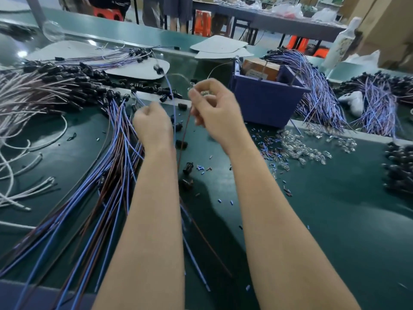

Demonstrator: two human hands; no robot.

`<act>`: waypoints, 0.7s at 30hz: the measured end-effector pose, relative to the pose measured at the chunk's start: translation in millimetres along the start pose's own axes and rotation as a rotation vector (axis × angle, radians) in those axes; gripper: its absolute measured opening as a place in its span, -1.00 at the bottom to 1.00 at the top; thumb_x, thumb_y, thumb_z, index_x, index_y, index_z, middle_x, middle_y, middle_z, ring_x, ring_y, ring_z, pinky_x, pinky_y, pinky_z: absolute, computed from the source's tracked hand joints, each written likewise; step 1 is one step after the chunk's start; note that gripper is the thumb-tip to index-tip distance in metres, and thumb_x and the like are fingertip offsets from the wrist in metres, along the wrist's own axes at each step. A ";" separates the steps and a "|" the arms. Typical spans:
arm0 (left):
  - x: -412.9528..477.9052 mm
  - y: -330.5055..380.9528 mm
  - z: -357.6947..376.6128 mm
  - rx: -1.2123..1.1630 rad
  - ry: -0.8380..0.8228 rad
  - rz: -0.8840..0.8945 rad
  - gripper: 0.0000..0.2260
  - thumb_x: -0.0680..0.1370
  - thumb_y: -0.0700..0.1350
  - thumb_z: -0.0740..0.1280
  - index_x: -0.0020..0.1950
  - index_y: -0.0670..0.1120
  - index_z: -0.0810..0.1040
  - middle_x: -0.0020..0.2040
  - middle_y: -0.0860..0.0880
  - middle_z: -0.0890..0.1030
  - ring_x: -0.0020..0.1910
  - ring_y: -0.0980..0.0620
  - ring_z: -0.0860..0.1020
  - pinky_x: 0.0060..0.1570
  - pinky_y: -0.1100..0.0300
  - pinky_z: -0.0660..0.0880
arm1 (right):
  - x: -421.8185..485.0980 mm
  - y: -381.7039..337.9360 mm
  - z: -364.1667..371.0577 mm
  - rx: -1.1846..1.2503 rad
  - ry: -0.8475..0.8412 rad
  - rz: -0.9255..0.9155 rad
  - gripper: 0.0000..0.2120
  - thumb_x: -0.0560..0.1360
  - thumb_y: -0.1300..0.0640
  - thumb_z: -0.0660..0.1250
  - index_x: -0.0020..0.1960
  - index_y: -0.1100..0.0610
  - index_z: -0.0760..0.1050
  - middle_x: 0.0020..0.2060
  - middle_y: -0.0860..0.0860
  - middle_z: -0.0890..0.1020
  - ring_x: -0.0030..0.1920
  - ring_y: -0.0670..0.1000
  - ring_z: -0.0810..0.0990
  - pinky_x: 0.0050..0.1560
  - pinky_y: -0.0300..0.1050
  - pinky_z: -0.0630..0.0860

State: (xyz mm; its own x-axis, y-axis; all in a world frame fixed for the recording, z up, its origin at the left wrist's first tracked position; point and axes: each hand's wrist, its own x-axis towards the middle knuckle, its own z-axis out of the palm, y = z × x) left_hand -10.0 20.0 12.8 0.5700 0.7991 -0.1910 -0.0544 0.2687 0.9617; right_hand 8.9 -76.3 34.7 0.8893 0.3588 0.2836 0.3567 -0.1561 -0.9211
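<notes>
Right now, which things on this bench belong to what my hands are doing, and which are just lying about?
In hand:
left hand, gripping the blue wire
right hand, pinching the brown wire

Lying about:
blue bin
clear bulbs
white cords
loose black sockets

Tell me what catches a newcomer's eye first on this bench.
The two hands raised mid-bench come first: the left hand curled round a blue wire, the right hand pinching a brown wire that hangs down. Left of them a fan of blue and brown wires spreads over the green table; to the right stand a blue bin and a heap of clear bulbs.
</notes>
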 end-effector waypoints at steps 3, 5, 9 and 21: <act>-9.5 2.7 16.8 0.173 -0.311 -0.006 -0.69 0.65 -0.04 0.08 -0.26 -0.08 0.40 -0.29 -0.01 0.54 -0.28 0.04 0.47 -0.19 0.19 0.36 | -8.8 -1.4 -30.4 0.028 0.064 -0.015 -0.89 0.58 0.18 0.27 -0.14 0.08 0.44 -0.41 0.00 0.54 -0.46 -0.09 0.45 -0.39 -0.25 0.42; -22.9 4.9 32.6 0.077 -0.452 0.028 -0.70 0.66 -0.08 0.06 -0.19 -0.07 0.46 -0.27 0.02 0.60 -0.26 0.10 0.56 -0.25 0.28 0.44 | -16.8 4.3 -47.6 -0.013 0.106 0.019 -0.87 0.57 0.20 0.27 -0.16 0.09 0.45 -0.41 0.01 0.54 -0.47 -0.11 0.45 -0.39 -0.28 0.42; -61.3 6.5 64.8 0.088 -0.669 0.257 -0.73 0.66 -0.16 0.11 -0.17 -0.06 0.52 -0.18 0.00 0.63 -0.17 0.08 0.59 -0.14 0.21 0.57 | -34.7 21.3 -75.8 0.021 0.120 0.057 -0.88 0.59 0.19 0.25 -0.06 0.21 0.52 -0.33 0.07 0.55 -0.38 -0.06 0.47 -0.37 -0.24 0.44; -117.1 -35.8 116.0 0.604 -1.096 0.518 -0.77 0.64 -0.07 0.17 0.03 -0.14 0.57 -0.12 -0.05 0.66 -0.19 0.06 0.62 -0.10 0.17 0.51 | -59.8 51.2 -169.3 0.671 0.779 -0.027 -0.86 0.56 0.27 0.27 -0.18 0.18 0.49 -0.46 -0.06 0.59 -0.41 -0.14 0.57 -0.31 -0.32 0.54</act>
State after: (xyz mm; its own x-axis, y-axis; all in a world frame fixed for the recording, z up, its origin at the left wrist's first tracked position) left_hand 20.3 -145.6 23.5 0.9642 -0.1761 0.1981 -0.2566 -0.4325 0.8644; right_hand 22.4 -261.5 15.8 0.9076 -0.3792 0.1804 0.3583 0.4752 -0.8036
